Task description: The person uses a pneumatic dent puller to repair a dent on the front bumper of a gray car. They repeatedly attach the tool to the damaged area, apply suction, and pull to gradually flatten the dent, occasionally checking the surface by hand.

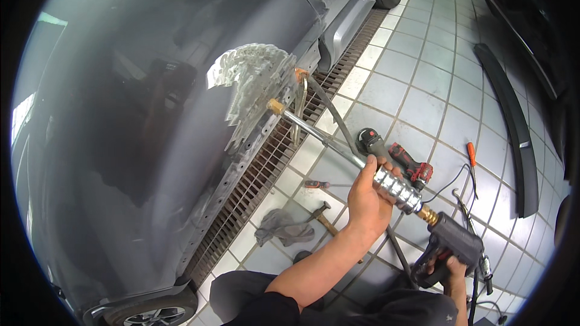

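Note:
My left hand (368, 199) is wrapped round the ribbed silver weight of a slide-hammer dent puller (399, 191). The puller's black pistol handle (456, 244) is in my right hand (450, 270), whose fingers are partly hidden behind it. The metal rod runs up and left to a brass tip (276, 107) at the lower edge of a grey car panel (139, 133). Whether the tip touches the metal, I cannot tell. Around it the paint is ground to a bare, scuffed patch (257, 78). A clamp (301, 81) with a thick cable grips the sill edge beside the patch.
On the tiled floor lie an angle grinder (370, 140), a red-black cordless tool (411, 165), a screwdriver (317, 185), a hammer (325, 217), a grey rag (284, 227) and an orange-handled tool (471, 154). A long black trim strip (510, 127) rests farther right. A drain grate (241, 205) follows the car.

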`<action>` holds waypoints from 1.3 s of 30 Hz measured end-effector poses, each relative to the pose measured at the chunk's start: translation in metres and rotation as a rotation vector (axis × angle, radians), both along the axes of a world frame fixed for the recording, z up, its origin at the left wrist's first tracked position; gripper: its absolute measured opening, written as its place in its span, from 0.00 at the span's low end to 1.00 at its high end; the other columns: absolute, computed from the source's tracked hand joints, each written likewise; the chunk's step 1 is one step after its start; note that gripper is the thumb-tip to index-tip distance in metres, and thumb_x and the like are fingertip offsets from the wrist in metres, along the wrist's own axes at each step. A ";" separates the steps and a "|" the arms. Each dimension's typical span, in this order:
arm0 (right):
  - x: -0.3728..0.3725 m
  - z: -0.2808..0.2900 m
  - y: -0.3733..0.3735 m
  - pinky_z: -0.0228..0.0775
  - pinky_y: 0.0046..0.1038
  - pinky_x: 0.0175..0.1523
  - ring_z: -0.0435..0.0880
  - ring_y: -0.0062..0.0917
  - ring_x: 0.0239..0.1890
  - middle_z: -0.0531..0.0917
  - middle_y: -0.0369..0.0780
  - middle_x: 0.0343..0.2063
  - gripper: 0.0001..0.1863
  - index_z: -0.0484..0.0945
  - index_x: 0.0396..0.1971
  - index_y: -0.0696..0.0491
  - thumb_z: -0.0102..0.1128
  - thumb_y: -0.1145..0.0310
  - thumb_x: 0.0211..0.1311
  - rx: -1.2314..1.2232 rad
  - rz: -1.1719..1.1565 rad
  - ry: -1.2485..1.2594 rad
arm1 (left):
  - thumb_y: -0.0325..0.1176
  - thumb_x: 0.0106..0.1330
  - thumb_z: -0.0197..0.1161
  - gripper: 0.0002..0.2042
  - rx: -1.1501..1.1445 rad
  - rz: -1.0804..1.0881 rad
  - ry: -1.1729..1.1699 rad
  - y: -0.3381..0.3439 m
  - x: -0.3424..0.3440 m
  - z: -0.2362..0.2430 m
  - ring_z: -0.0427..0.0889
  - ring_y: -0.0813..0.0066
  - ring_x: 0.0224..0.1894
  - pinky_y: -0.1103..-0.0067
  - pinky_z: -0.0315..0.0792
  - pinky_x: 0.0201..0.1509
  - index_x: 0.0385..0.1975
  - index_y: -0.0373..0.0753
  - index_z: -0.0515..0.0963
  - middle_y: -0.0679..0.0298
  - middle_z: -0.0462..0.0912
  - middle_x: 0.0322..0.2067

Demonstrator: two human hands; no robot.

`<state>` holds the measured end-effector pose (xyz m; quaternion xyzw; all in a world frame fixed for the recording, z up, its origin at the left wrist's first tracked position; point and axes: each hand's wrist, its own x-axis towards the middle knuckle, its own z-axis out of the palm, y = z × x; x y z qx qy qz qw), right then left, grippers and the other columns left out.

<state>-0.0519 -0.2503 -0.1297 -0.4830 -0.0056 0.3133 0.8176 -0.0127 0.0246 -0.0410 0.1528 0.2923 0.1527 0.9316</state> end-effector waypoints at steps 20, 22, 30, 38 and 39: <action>-0.007 0.016 -0.015 0.75 0.23 0.32 0.82 0.23 0.23 0.83 0.39 0.22 0.16 0.81 0.30 0.61 0.62 0.66 0.39 -0.438 0.068 -0.275 | 0.42 0.68 0.54 0.11 -0.101 -0.016 -0.089 0.025 -0.008 0.004 0.71 0.77 0.28 0.72 0.72 0.42 0.28 0.44 0.68 0.70 0.68 0.23; -0.006 0.016 -0.016 0.75 0.23 0.32 0.81 0.23 0.22 0.83 0.40 0.21 0.17 0.81 0.29 0.61 0.63 0.65 0.40 -0.454 0.065 -0.274 | 0.42 0.68 0.54 0.10 -0.042 0.048 -0.071 0.045 -0.002 0.007 0.71 0.77 0.28 0.72 0.72 0.42 0.29 0.44 0.68 0.69 0.68 0.22; -0.001 0.005 -0.014 0.74 0.24 0.35 0.81 0.25 0.26 0.82 0.40 0.24 0.28 0.78 0.39 0.61 0.72 0.53 0.45 -0.306 0.091 -0.248 | 0.43 0.66 0.56 0.11 -0.061 0.045 -0.122 -0.004 -0.009 -0.012 0.71 0.76 0.30 0.72 0.71 0.42 0.30 0.44 0.67 0.70 0.69 0.25; 0.012 -0.025 -0.011 0.76 0.41 0.29 0.79 0.36 0.21 0.79 0.46 0.22 0.34 0.73 0.39 0.55 0.49 0.34 0.59 -0.116 -0.039 0.347 | 0.31 0.64 0.59 0.16 0.244 0.003 0.024 -0.007 -0.005 -0.025 0.73 0.76 0.36 0.77 0.66 0.35 0.49 0.40 0.65 0.64 0.74 0.37; 0.010 -0.029 -0.015 0.76 0.40 0.31 0.80 0.35 0.23 0.79 0.46 0.23 0.33 0.72 0.39 0.55 0.51 0.35 0.59 -0.145 -0.050 0.211 | 0.31 0.63 0.59 0.16 0.233 -0.010 0.045 -0.014 -0.003 -0.023 0.72 0.77 0.35 0.78 0.66 0.35 0.49 0.40 0.65 0.65 0.74 0.37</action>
